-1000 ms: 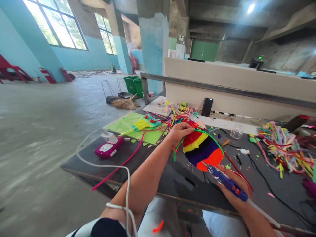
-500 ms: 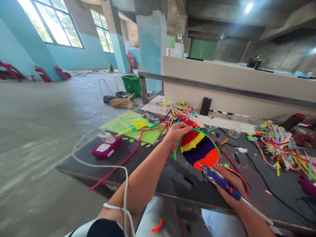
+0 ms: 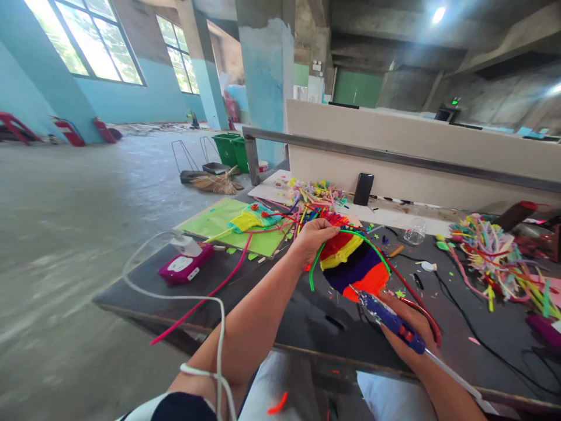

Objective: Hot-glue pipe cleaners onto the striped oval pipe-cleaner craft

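My left hand (image 3: 319,237) is closed in a pinch at the top edge of a round striped pipe-cleaner piece (image 3: 350,257), in red, yellow, black, dark purple and orange. A green pipe cleaner (image 3: 366,238) arches along its upper rim from my fingers, one loose end hanging at the left. My right hand (image 3: 405,324) is closed around a dark blue glue gun (image 3: 390,318) with red parts, its nozzle by the orange lower edge. Whether the nozzle touches is unclear. A pale lead or rod trails from its rear. Red pipe cleaners (image 3: 409,286) run beside the right hand.
A yellow and turquoise pipe-cleaner piece (image 3: 252,219) lies on a green sheet (image 3: 219,213). A magenta power strip (image 3: 186,264) with a white cable is at the left. Pipe-cleaner heaps (image 3: 495,251), a propped phone (image 3: 363,189) and a clear plastic cup (image 3: 415,233) are on the table.
The view has shifted slightly. Both hands, the striped piece and the glue gun keep nearly the same positions relative to one another.
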`<state>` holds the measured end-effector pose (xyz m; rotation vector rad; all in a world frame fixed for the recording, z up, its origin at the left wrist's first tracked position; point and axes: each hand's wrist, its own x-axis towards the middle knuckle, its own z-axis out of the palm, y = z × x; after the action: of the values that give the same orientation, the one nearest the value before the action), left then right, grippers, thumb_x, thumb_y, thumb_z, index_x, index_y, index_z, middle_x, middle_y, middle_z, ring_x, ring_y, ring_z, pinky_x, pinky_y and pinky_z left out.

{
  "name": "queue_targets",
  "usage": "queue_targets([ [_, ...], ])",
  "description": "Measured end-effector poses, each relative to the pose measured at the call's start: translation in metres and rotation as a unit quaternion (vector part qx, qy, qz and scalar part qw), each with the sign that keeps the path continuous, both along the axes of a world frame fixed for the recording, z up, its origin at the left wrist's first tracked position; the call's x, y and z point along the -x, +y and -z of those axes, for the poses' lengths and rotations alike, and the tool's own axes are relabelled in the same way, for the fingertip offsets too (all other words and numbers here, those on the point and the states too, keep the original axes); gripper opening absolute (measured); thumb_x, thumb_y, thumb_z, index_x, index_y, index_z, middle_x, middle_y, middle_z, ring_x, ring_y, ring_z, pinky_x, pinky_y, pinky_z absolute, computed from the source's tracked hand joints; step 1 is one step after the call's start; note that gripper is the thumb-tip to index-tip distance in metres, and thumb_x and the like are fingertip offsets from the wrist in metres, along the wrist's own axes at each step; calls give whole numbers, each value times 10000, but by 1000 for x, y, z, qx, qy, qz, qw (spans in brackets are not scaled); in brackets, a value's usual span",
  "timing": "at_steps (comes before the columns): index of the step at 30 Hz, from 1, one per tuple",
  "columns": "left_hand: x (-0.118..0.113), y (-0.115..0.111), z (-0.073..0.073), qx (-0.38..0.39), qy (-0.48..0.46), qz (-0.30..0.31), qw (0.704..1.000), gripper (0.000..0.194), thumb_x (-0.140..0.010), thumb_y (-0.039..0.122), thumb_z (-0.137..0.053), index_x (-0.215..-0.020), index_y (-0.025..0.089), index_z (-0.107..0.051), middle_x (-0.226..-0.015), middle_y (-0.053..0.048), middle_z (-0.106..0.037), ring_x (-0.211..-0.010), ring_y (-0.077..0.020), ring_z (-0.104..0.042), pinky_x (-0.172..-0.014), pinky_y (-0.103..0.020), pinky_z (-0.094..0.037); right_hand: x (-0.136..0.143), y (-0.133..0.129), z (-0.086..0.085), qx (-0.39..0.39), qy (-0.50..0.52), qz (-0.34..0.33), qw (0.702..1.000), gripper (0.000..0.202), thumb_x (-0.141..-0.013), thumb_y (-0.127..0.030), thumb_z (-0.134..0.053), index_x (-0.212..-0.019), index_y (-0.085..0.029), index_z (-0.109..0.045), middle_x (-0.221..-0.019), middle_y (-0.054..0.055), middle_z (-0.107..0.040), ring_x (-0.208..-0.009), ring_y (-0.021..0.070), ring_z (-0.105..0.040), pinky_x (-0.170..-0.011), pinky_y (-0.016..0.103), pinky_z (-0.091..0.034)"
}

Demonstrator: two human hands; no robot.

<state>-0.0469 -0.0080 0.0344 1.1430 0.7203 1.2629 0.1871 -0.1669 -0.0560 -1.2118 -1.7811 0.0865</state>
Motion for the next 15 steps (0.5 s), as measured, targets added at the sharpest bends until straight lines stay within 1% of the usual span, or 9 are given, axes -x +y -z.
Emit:
queue_targets([
  [2,0,0,0,-1,-9,7,1000,366,-563,353,-840,-613,139,-547,-514,39,-559,-447,-45,-474,-450,-175,-347,-1,-1,0,-1,-20,-18,1000,493,-736,-203,-655,-1212,-325,-611,-1113,42,-725,-981,293,-697,-851,378,-596],
  [4,0,-1,0,2,-28,25,999,365,-567,352,-842,-629,141,-551,-531,35,-576,-472,-59,-513,-480,-183,-388,-2,-1,0,4,-26,-21,999,512,-745,-197,-647,-1236,-333,-589,-1116,40,-722,-986,296,-694,-856,382,-595],
  [7,-1,-4,-1,6,-52,49,997,362,-572,339,-846,-651,142,-553,-558,28,-593,-509,-79,-558,-519,-199,-431,-2,-1,-4,14,-23,-20,999,495,-742,-184,-646,-1209,-342,-604,-1131,30,-717,-1014,297,-682,-884,363,-580],
  [12,-1,-10,-6,5,-56,52,997,373,-569,327,-850,-644,137,-537,-552,33,-586,-492,-69,-546,-498,-189,-426,1,-4,-11,5,-8,13,1000,454,-736,-175,-652,-1151,-359,-630,-1074,3,-739,-918,284,-715,-829,325,-599],
  [15,-2,-11,-6,18,-65,60,996,385,-555,322,-857,-656,141,-533,-560,32,-599,-501,-82,-567,-508,-200,-448,3,-6,-14,2,-13,14,1000,448,-722,-171,-654,-1136,-344,-650,-1073,6,-740,-916,286,-716,-838,320,-594],
])
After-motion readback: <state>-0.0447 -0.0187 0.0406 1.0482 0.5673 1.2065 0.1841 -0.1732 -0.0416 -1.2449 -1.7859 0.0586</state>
